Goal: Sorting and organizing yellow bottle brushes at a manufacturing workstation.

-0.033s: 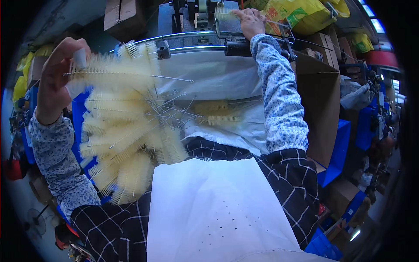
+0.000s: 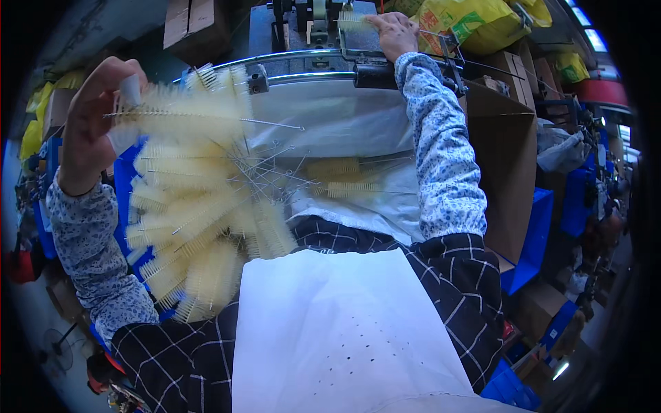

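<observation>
My left hand (image 2: 93, 124) is raised at the left and grips the tip of a pale yellow bristle brush (image 2: 182, 113) on a twisted wire stem, held level. Below it a fan of several similar brushes (image 2: 200, 234) lies with wire stems meeting near the middle. My right hand (image 2: 392, 31) reaches far forward and rests on another brush (image 2: 354, 20) on the grey machine (image 2: 310, 27) at the top. A white apron (image 2: 344, 330) covers my lap.
A curved metal rail (image 2: 310, 69) runs across in front of the machine over a white sheet (image 2: 344, 131). An open cardboard box (image 2: 506, 158) stands at the right, with blue crates (image 2: 537, 241) beside it. Yellow bags (image 2: 482, 20) sit at the top right.
</observation>
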Demonstrator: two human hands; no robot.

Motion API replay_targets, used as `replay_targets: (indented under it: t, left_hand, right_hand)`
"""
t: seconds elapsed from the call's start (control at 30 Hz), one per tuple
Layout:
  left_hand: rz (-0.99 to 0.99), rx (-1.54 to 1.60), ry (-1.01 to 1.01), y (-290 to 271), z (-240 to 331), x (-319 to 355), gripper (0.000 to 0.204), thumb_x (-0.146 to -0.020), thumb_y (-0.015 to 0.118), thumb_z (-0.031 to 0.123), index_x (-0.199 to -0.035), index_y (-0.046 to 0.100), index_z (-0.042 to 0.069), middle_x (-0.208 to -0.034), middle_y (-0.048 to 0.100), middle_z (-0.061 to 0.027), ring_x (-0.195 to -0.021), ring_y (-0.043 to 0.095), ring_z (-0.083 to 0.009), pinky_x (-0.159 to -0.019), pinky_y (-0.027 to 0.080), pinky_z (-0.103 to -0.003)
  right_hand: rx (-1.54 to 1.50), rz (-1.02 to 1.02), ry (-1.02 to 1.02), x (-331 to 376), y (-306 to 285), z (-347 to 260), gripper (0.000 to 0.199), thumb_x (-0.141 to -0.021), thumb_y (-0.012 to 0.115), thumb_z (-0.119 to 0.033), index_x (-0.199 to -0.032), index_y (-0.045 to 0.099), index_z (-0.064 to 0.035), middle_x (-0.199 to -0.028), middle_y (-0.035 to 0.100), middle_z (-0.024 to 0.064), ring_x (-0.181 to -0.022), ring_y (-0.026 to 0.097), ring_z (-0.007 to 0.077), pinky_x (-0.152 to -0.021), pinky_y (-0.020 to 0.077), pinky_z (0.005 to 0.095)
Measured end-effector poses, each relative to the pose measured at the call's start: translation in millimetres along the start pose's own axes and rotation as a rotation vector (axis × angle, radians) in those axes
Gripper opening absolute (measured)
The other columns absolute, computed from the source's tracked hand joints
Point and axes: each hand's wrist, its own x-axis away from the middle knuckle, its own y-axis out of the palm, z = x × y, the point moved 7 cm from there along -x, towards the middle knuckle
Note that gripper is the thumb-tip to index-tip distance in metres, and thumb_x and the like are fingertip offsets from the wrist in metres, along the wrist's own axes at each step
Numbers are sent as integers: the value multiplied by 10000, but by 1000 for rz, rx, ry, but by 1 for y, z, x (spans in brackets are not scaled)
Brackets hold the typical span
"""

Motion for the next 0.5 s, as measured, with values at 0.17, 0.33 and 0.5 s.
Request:
replay_targets:
  t: [0.17, 0.33, 0.5]
  left_hand:
    - [75, -69, -6, 2, -6, 3, 526, -603, 484, -36, -1117, 455, 72, -965, 457, -50, -879, 470, -129, -789, 406, -226]
    - [36, -96, 42, -3, -7, 3, 592, -586, 487, -64, -1155, 436, 92, -997, 472, -47, -909, 492, -154, -841, 410, -268]
    - [67, -91, 11, -12, -9, -1, 530, -659, 509, 62, -1178, 406, 85, -1011, 472, -35, -916, 494, -129, -812, 433, -251]
  right_hand:
    - [91, 145, 75, 13, -18, 13, 418, -787, 488, -277, -1196, 406, -252, -1094, 452, 45, -1076, 349, 230, -885, 214, 448]
    - [12, -69, 381, 40, -29, 41, 466, -748, 534, -346, -1174, 444, -178, -1134, 469, 68, -1078, 363, 252, -875, 243, 458]
    - [-275, 37, 381, 35, -28, 28, 357, -768, 517, -279, -1102, 523, -153, -1062, 539, 49, -971, 506, 228, -828, 319, 444]
